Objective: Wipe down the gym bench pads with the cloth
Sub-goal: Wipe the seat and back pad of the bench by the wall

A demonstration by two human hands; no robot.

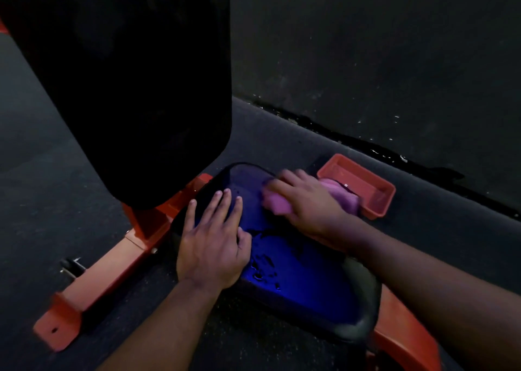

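Head view looks down on a tall black padded backrest rising at upper left, dark and featureless. Below it lies the black vinyl seat pad, glossy with droplets and a blue sheen, its far end near the backrest's base. An orange-red steel bench frame runs under both pads and out to the lower left. On the dark floor just beyond the seat pad sits a red rectangular plastic tray. The left hand rests flat on the seat pad, fingers straight and slightly spread. The right hand presses a pink folded cloth against the pad's far right part, fingers curled over it; the cloth's other end shows behind the hand, beside the tray.
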